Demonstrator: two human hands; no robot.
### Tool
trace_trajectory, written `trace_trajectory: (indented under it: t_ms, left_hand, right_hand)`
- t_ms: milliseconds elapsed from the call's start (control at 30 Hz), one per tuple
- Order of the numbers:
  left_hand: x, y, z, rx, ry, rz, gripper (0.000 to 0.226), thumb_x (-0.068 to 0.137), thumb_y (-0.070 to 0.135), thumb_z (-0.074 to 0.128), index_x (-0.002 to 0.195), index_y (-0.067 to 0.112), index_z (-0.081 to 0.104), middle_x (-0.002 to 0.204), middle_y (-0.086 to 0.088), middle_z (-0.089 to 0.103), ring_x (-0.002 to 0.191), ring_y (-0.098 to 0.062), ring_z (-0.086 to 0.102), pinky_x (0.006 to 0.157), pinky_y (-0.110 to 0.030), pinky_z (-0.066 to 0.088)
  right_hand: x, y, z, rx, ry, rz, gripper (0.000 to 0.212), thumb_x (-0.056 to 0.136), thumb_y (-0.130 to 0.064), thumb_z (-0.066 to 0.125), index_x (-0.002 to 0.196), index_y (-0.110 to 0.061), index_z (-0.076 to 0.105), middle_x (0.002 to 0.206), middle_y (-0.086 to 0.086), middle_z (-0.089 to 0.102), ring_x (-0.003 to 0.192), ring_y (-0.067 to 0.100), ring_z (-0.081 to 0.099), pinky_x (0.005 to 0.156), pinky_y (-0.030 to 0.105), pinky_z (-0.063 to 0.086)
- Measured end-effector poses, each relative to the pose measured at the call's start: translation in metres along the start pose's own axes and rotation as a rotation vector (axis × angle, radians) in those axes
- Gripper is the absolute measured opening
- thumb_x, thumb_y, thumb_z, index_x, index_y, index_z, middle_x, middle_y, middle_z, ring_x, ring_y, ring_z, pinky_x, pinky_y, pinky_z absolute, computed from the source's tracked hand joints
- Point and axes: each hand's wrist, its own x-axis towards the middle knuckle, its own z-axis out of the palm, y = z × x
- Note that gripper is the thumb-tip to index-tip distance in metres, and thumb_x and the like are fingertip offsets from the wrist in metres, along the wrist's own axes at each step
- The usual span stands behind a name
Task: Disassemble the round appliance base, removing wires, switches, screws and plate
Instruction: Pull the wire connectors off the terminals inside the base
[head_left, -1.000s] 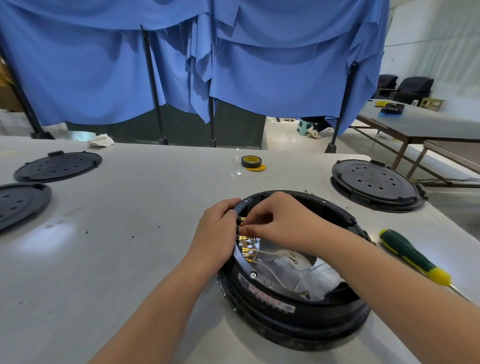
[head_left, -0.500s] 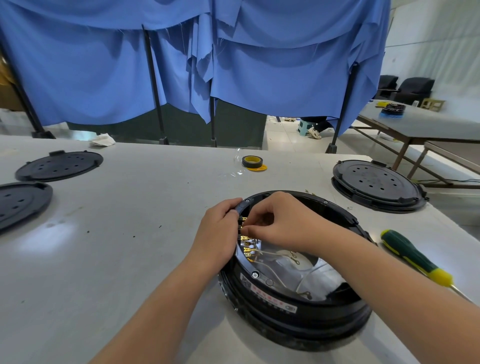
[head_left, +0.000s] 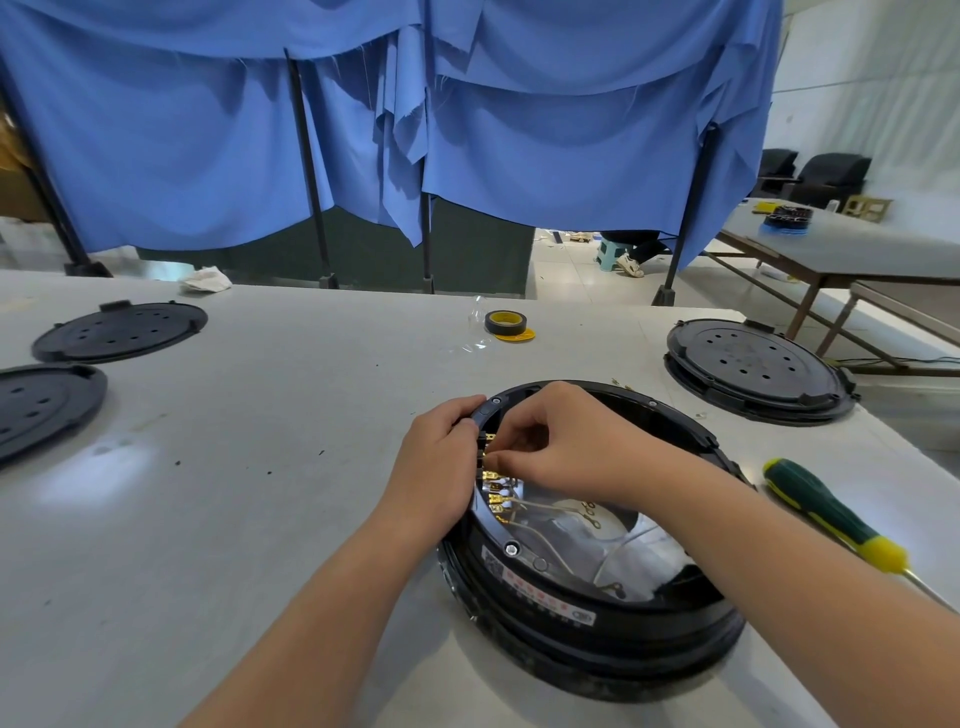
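A round black appliance base (head_left: 587, 629) lies open side up on the white table, with a shiny metal plate (head_left: 623, 551) inside. Pale wires (head_left: 545, 540) run from brass terminals (head_left: 496, 491) along its left inner wall. My left hand (head_left: 436, 467) grips the left rim of the base, fingers curled over the edge. My right hand (head_left: 566, 441) reaches into the base and pinches a brass connector at the top of the terminal row. The fingertips hide that connector.
A green and yellow screwdriver (head_left: 831, 514) lies right of the base. A black cover plate (head_left: 756, 369) sits at back right, two more cover plates (head_left: 119, 332) (head_left: 41, 405) at far left. A tape roll (head_left: 506, 323) lies beyond the base. Blue curtains hang behind the table.
Both hands stay at the terminal row; only my right fingers have shifted slightly on the connector. The base has not moved.
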Motion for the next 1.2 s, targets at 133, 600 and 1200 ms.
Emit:
trace_trajectory:
  t_ms: [133,600,1200]
  left_hand:
    - [0.001,-0.001,0.0,0.005,-0.004,0.003,0.049,0.09,0.002,0.042,0.074,0.043,0.064,0.074,0.029,0.067,0.081,0.01,0.062,0.067,-0.009,0.045]
    - [0.0,0.0,0.001,-0.002,0.01,-0.036,0.039,0.09,0.001,0.042,0.096,0.028,0.07,0.093,0.015,0.069,0.094,-0.004,0.063,0.079,-0.017,0.047]
    - [-0.002,0.0,0.001,0.036,0.037,-0.122,0.035,0.093,0.007,0.042,0.117,0.019,0.066,0.111,0.005,0.067,0.104,-0.011,0.06,0.088,-0.023,0.045]
  right_hand:
    - [0.0,0.0,0.0,0.001,0.0,-0.004,0.009,0.081,-0.023,0.069,0.076,-0.021,0.076,0.067,-0.003,0.07,0.061,0.01,0.061,0.063,0.027,0.053]
    - [-0.001,0.006,-0.003,0.027,0.015,0.02,0.008,0.077,-0.021,0.07,0.07,-0.02,0.075,0.063,-0.005,0.069,0.056,0.002,0.057,0.054,0.019,0.047]
    - [0.017,0.031,-0.057,0.157,0.346,0.164,0.002,0.079,-0.028,0.075,0.077,-0.028,0.076,0.067,-0.019,0.071,0.06,-0.007,0.062,0.053,0.004,0.045]
